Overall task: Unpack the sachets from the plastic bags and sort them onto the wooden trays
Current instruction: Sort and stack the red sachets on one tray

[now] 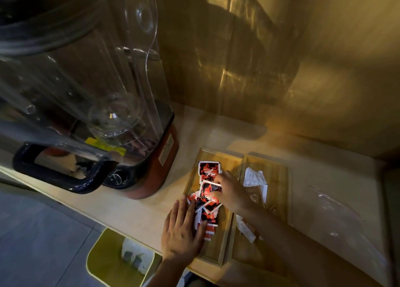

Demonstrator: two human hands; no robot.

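Two wooden trays lie side by side on the counter. The left tray (216, 156) holds a row of several red, black and white sachets (208, 169). My left hand (181, 232) lies flat with fingers spread on the near end of that row. My right hand (231, 191) rests on the middle of the row, its fingertips pinching one red sachet (211, 189). The right tray (277, 178) holds a few white sachets (254, 178) with brown print, partly hidden behind my right forearm. A clear plastic bag (337, 217) lies crumpled on the counter to the right.
A large blender (91, 104) with a clear cover, dark handle and red base stands close on the left. A wood-panel wall (281, 59) backs the counter. Below the counter edge (121, 226) sits a yellow-green bin (114, 260) on a grey floor.
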